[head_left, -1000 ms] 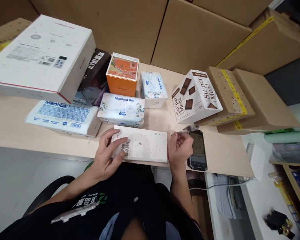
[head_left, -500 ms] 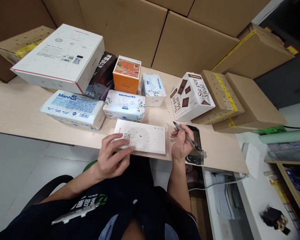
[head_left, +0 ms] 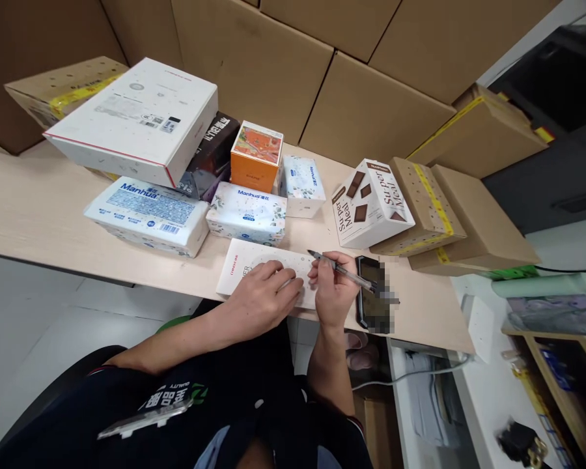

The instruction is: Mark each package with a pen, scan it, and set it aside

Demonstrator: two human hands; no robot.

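A flat white power bank box [head_left: 244, 264] lies at the near edge of the pale wooden desk [head_left: 39, 215]. My left hand [head_left: 264, 303] rests flat on top of it, fingers stretched out, pressing it down. My right hand [head_left: 331, 293] is closed on a dark pen [head_left: 344, 273], whose tip points left over the box's right end. A black handheld device [head_left: 368, 299] lies on the desk just right of that hand.
Behind the box sit Manhua tissue packs [head_left: 247, 212], a larger blue-and-white pack [head_left: 146, 215], an orange box [head_left: 256, 156], a Super Meal box [head_left: 371, 202], a big white carton [head_left: 137, 120] and taped cardboard boxes [head_left: 430, 208]. Large cartons wall the back.
My left hand slid right across the power bank box. My right hand brought the pen left, from beside the handheld device to over the box's right end.
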